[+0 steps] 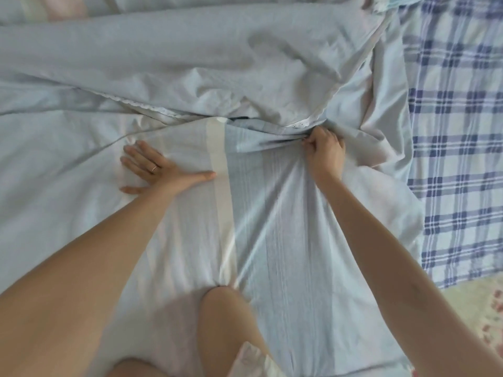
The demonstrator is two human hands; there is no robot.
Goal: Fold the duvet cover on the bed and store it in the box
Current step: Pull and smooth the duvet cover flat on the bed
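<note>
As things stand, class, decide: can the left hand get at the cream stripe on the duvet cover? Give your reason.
Probably yes. The left hand lies flat on the duvet cover, its thumb tip right at the edge of the cream stripe, and nothing lies over that stripe.

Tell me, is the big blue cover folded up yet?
Not yet. The duvet cover lies mostly spread out and rumpled; the left hand presses it flat while the right hand grips a bunched edge.
</note>
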